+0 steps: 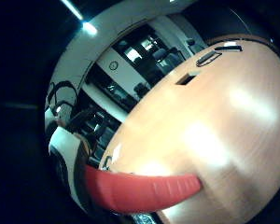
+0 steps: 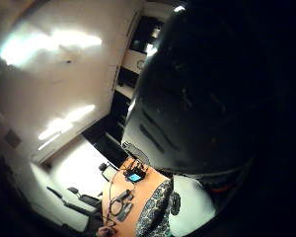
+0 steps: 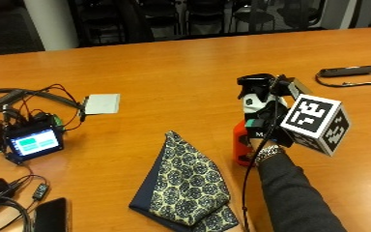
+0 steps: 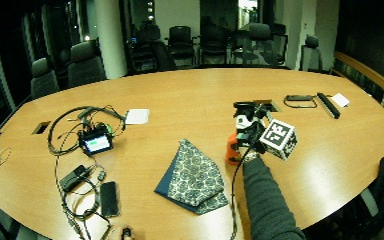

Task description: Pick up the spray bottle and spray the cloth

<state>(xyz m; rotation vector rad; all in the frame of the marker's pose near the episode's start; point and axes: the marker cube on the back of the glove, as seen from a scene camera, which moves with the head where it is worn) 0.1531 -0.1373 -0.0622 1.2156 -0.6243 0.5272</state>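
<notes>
So we've got our gloved right hand (image 3: 266,126) wrapped around the spray bottle (image 3: 245,140), fingers curled round its neck just under the black-and-white spray head, and the orange body of the bottle shows below the hand. From the outside view we can't quite tell whether the bottle's base is sitting on the wooden table (image 3: 173,72) or just lifted off it; it looks very low either way. The patterned cloth (image 3: 184,186) lies folded flat on the table just beside the bottle, on the side toward the little screen gadget (image 3: 34,141) with all the cables. The little finger side palm view shows an orange curve of the bottle close against the palm, with open tabletop beyond. We'd say we're at the pick-up step: the grab is made, the spraying isn't. Next we reckon the bottle needs lifting clear and turning so the nozzle faces down at the cloth, with a finger finding the trigger. We can't tell from here which way the nozzle points, so that's worth checking before squeezing.
</notes>
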